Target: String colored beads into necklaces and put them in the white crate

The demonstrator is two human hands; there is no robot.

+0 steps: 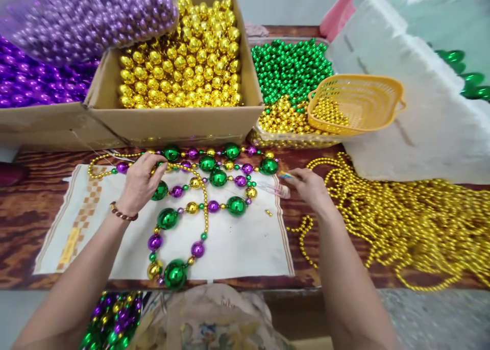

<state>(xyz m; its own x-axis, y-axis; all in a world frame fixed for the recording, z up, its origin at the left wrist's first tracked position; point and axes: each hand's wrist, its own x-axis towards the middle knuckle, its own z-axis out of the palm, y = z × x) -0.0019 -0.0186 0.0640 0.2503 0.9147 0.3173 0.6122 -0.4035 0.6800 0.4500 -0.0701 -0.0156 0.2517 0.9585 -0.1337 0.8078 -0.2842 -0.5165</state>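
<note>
A bead necklace (199, 197) of large green, purple and gold balls lies looped on a white cloth (237, 243). My left hand (140, 182), with a bead bracelet at the wrist, rests on the necklace's upper left part, fingers curled and pinched on its strand. My right hand (311, 186) is to the right of the cloth, fingers closed on a thin tool (288, 175) with a coloured tip. A clear tube-like piece (273, 189) lies just left of that hand.
A cardboard box of gold beads (184, 54), bags of purple beads (76, 28), a tray of green and gold beads (291, 79) and a yellow basket (356, 102) line the back. Gold bead strands (413, 222) pile at right beside a white foam block (413, 84). Finished necklaces (111, 319) hang below the table's front edge.
</note>
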